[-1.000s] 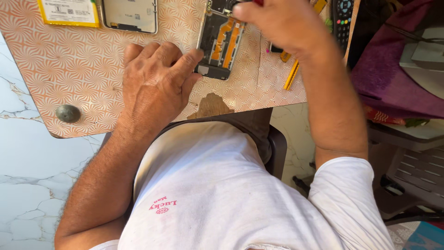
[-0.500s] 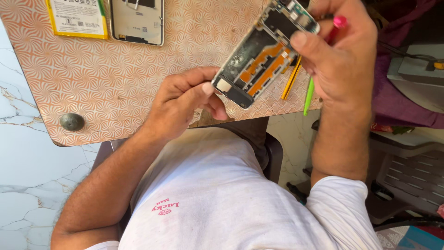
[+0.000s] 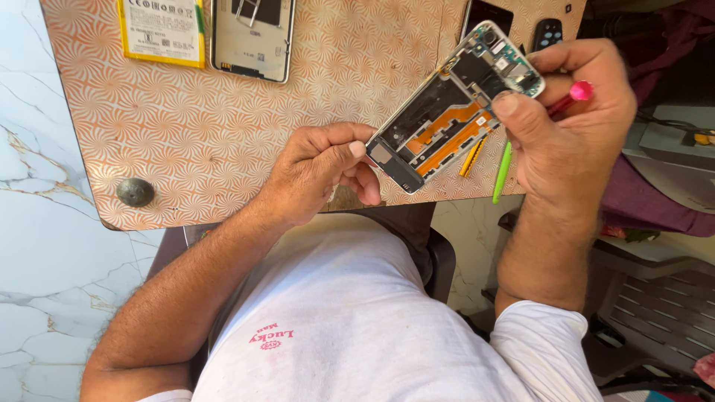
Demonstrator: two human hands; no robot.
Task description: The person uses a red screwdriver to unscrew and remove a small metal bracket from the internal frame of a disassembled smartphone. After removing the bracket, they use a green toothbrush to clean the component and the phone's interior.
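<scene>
An opened phone frame point(image 3: 447, 119), with orange flex cables and a circuit board showing, is held tilted above the patterned table point(image 3: 223, 141). My left hand point(image 3: 324, 171) pinches its lower end between thumb and fingers. My right hand point(image 3: 570, 126) grips the upper end, thumb on the board, and also holds a tool with a pink-red handle point(image 3: 579, 91).
On the table lie a yellow-edged battery point(image 3: 161, 31), a phone back cover point(image 3: 252, 37), a dark phone point(image 3: 488, 13), a black remote point(image 3: 547, 31), a green pry tool point(image 3: 502, 173), a yellow tool point(image 3: 472, 155) and a grey round knob point(image 3: 135, 191). Plastic chairs stand at right.
The phone frame was lifted off the table and is now held up by both hands, tilted. My left hand moved from flat on the table to gripping its lower end.
</scene>
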